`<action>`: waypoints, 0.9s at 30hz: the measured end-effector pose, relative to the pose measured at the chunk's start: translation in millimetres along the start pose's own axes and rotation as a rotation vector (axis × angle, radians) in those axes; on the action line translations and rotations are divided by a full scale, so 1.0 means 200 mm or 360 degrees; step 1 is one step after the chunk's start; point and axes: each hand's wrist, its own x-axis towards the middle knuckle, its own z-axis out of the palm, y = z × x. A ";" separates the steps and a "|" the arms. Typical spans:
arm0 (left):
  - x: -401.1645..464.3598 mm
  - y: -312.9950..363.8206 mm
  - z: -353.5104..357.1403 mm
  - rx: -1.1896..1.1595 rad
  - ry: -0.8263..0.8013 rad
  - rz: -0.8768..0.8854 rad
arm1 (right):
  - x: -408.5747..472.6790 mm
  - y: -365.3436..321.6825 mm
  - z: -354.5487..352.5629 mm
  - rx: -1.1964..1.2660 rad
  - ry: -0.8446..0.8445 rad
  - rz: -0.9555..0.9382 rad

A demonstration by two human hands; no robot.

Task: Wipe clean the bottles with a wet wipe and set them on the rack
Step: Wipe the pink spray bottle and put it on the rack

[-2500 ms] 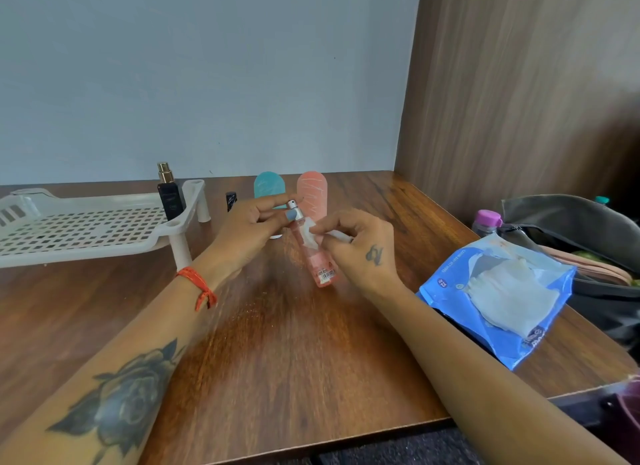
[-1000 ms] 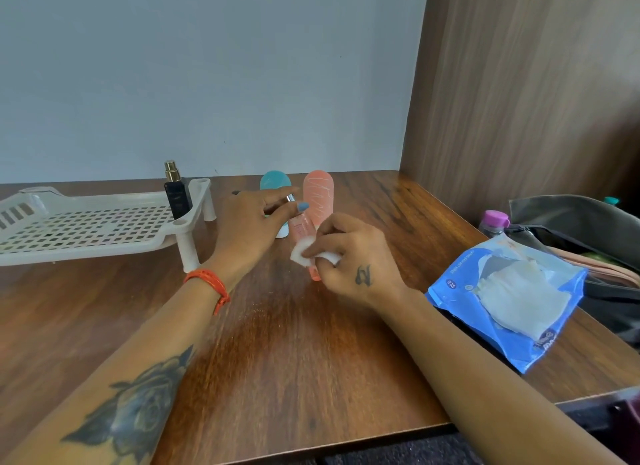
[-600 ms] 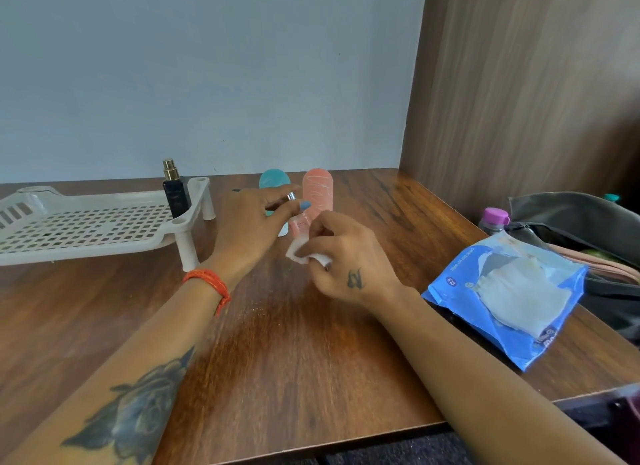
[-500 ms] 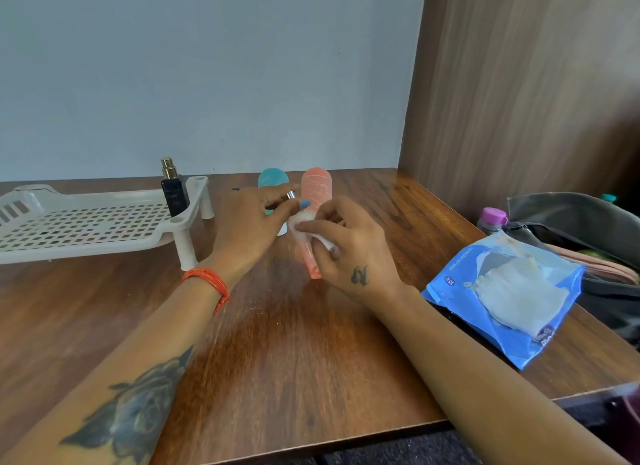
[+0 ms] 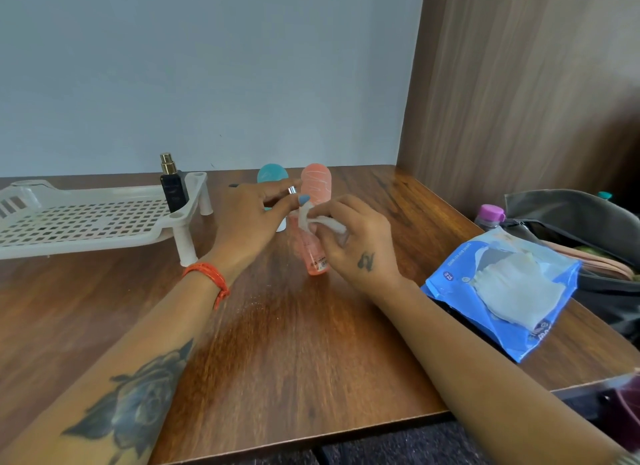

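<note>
My left hand [image 5: 247,222] pinches the pink bottle's [image 5: 313,253] top at twelve o'clock, right hand [image 5: 353,243] gripping the wipe [image 5: 323,222] against it.

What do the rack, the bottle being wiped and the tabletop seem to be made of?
Rack: likely moulded plastic, matt off-white, with a grid of square holes. Pink spray bottle: probably clear plastic, glossy and see-through; glass cannot be ruled out. Tabletop: wood or wood-look laminate, brown grain with a soft sheen.

Teal bottle [image 5: 272,174] half-hidden behind left hand [image 5: 247,222]
</note>
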 end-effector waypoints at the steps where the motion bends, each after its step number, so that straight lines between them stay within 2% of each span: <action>1: 0.00 0.00 0.00 -0.0030 -0.0008 -0.0010 | 0.00 0.00 0.01 0.0047 -0.0054 0.0023; 5: 0.00 -0.01 -0.01 -0.0138 -0.0013 -0.0098 | -0.01 0.02 -0.01 0.0175 -0.0208 0.0213; 9: 0.00 0.00 0.00 -0.0206 -0.0042 -0.0111 | -0.01 0.00 0.00 0.0070 0.0096 0.0020; 12: 0.00 0.00 0.00 -0.0233 -0.0027 -0.0207 | -0.01 -0.01 0.02 0.0136 0.0133 -0.0063; 18: 0.00 0.01 0.00 -0.0476 -0.0106 -0.0283 | 0.00 0.01 0.03 0.0354 0.0063 0.0394; 23: 0.01 0.00 0.00 -0.0451 -0.0176 -0.0233 | 0.03 0.03 0.01 0.0550 -0.0264 0.0810; 25: 0.01 -0.01 -0.01 -0.0451 -0.0172 -0.0222 | 0.03 0.02 0.00 0.0542 -0.0144 0.0849; 27: 0.01 -0.01 0.00 -0.0452 -0.0159 -0.0216 | 0.02 0.00 0.00 0.0511 -0.0012 0.0709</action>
